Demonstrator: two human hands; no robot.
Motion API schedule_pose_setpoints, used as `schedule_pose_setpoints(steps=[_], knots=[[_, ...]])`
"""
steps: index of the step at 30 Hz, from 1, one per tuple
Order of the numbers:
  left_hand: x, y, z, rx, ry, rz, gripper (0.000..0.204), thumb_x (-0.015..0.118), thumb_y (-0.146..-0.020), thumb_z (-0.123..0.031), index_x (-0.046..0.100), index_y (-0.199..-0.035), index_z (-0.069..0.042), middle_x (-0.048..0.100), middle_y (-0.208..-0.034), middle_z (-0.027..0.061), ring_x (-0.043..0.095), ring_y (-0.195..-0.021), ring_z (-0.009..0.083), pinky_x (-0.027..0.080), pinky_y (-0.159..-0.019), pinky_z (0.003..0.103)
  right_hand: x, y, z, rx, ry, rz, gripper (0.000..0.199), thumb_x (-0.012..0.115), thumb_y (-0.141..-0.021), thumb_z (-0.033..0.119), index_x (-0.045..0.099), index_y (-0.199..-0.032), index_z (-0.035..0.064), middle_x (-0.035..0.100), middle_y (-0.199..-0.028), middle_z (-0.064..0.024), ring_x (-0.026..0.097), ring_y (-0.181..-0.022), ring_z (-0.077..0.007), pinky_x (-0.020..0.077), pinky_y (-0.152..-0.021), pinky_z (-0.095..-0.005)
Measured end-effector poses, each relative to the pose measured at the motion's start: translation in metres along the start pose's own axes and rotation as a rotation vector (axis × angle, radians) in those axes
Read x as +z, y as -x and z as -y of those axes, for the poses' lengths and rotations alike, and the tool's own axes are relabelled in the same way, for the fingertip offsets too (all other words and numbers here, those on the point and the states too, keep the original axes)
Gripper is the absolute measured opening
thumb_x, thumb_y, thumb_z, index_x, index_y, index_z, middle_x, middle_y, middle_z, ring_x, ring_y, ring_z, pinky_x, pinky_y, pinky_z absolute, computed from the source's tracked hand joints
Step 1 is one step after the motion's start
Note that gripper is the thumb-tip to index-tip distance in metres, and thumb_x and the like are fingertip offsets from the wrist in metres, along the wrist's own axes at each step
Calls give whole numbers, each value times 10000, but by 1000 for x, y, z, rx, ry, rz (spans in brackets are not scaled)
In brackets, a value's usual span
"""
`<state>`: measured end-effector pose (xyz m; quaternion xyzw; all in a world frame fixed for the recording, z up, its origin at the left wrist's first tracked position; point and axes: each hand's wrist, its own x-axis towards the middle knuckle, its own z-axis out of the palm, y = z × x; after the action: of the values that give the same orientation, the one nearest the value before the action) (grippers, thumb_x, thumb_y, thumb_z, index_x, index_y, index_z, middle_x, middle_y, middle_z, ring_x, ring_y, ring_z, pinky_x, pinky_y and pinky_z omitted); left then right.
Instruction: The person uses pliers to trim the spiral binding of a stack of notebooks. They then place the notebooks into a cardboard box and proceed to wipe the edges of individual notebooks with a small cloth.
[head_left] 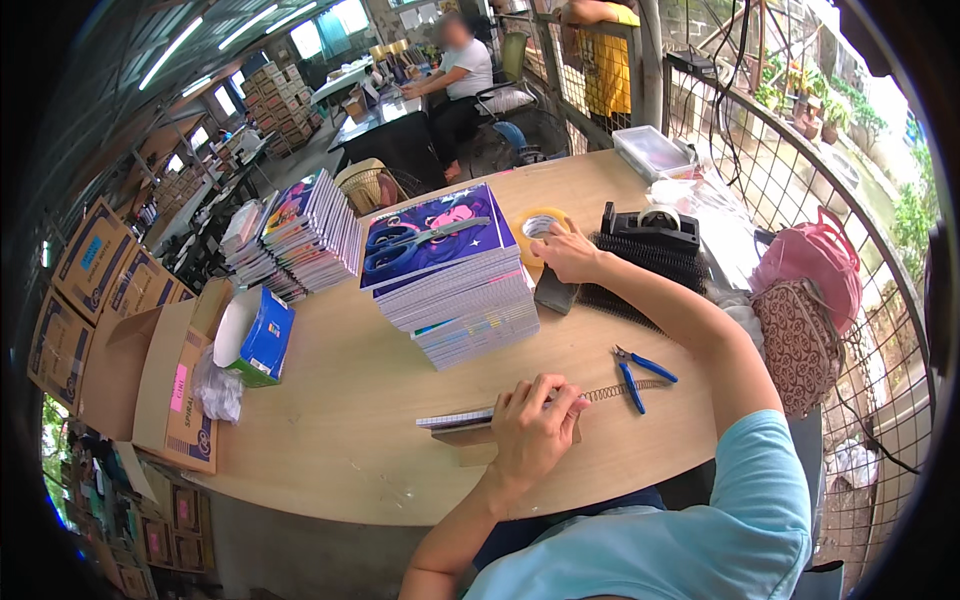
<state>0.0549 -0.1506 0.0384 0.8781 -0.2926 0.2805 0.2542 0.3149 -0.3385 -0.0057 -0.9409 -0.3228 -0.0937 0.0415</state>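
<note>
My left hand [535, 425] is closed round a thin notebook [455, 420] held on its edge near the front of the table. From its right end a loose wire spiral coil [625, 389] sticks out. Just beyond the coil lie blue-handled cutting pliers [640, 375], jaws apart. My right hand [572, 255] reaches across the table, fingers curled on the rim of a yellow tape roll [528, 256]. Below that hand sits a dark grey block [556, 292]. Left of the roll rises a tall stack of notebooks [465, 300], with blue-handled scissors [395, 250] on top.
Black spiral coils [640, 275] lie beside a black tape dispenser [650, 228]. At the right edge stand a pink bag [812, 262] and a patterned bag [797, 340]. More notebooks [315, 230], a blue-green box [262, 335] and cartons [165, 390] are left. A person [467, 70] sits beyond.
</note>
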Motion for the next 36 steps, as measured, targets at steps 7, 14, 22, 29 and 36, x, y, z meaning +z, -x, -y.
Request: schedule_pose_setpoints(steps=[7,14,22,29,36], knots=[[6,1,3,58,0,5,164,709,-835,-285,647,-899,-147,594,-940,-26,575,-719,190,425,-631,356,-2,20,-7,-1,62,-16,299,623,-775,103,579,-1063,38,639,-998,-158,533,-1091,-319,432,-894,-478],[-2,5,6,71,48,-23,165,724,-815,-220,635,-927,-137,601,-947,-8,596,-754,204,460,-654,349,-50,99,26,342,-237,-302,164,542,-794,69,597,-946,92,593,-912,-233,645,-769,-403,507,-645,-483],[-3,0,9,94,70,-23,179,740,-794,-184,613,-884,-97,600,-942,2,604,-769,216,457,-649,354,-59,184,51,294,-199,129,509,698,-763,126,534,-1239,55,507,-1218,-223,586,-1070,-401,536,-851,-443],[-8,2,4,102,120,33,231,736,-805,-195,599,-956,-87,595,-982,44,607,-777,230,470,-669,361,-63,164,36,-362,5,779,1092,777,-609,43,214,-1536,178,28,-1605,-180,336,-1353,-435,473,-1016,-466],[-5,6,7,114,139,-14,198,721,-825,-216,619,-908,-67,608,-969,54,605,-769,246,469,-664,366,-70,190,22,-340,105,768,1169,861,-541,134,241,-1526,232,9,-1598,-195,381,-1313,-455,469,-993,-513]])
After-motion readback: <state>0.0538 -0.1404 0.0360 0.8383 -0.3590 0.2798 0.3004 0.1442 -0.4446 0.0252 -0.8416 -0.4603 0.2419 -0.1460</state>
